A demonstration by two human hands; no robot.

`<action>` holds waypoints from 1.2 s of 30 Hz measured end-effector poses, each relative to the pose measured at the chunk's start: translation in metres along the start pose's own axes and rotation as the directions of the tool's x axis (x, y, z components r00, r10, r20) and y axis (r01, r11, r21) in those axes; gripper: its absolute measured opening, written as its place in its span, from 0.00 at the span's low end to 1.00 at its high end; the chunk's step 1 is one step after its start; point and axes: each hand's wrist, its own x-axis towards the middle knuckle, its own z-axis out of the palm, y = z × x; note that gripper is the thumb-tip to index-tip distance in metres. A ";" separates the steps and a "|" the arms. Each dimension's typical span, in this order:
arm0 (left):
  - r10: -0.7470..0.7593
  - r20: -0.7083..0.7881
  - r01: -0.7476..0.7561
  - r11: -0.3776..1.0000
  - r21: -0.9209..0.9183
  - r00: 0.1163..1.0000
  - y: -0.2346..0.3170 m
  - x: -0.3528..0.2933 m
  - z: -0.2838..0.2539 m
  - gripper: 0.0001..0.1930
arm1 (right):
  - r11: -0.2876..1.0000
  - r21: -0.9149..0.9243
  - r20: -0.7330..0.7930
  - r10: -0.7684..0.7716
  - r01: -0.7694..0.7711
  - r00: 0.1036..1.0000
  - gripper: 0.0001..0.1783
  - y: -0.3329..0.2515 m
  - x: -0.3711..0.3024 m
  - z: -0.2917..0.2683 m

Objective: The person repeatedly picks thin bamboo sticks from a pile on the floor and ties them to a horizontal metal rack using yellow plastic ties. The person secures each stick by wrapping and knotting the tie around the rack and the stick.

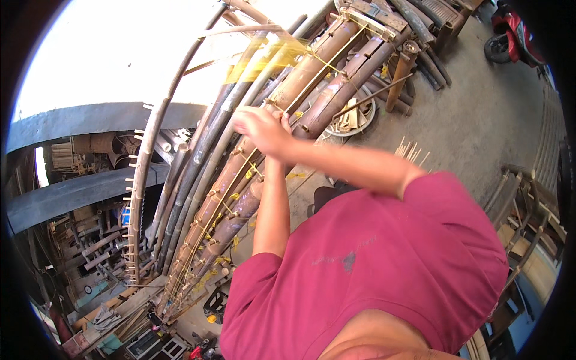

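Observation:
Two long, thick brown bamboo tubes [316, 65] run side by side before me, with small pegs and thin strips along them. Yellow string [250, 172] is tied at several places on the tubes. Over the nearer side, my right hand [259, 127] crosses my left wrist; its fingers point left and are smeared by motion. My left hand [285, 122] is at the left tube, mostly covered by my right hand and wrist. Its few visible fingers look bent together, and what they grip is hidden. Yellow strands [264, 63] blur across the poles above my hands.
Left of the tubes stand dark bamboo poles [198, 150] and a curved pole with a row of pegs [157, 123]. A round basin [367, 122] with bamboo offcuts sits to the right. A red motorbike [521, 39] is parked at the far right.

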 end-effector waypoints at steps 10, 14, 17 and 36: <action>-0.076 -0.032 0.076 0.997 -0.018 0.997 0.021 0.000 -0.030 0.17 | 0.910 -0.320 0.465 0.395 -0.265 0.792 0.20 -0.045 0.065 -0.074; -0.112 0.063 0.113 0.993 -0.016 0.992 0.029 0.005 -0.033 0.15 | 0.560 -0.801 0.558 0.572 0.212 0.601 0.21 -0.038 -0.067 -0.132; -0.076 0.114 0.115 0.912 -0.394 0.991 0.040 0.022 -0.038 0.14 | 0.597 -0.781 0.454 0.342 0.183 0.823 0.21 0.025 -0.105 -0.136; -0.148 0.139 0.121 0.974 0.191 0.979 -0.099 -0.081 -0.137 0.17 | 0.694 0.624 -0.321 0.647 -0.360 0.691 0.14 0.098 -0.164 0.014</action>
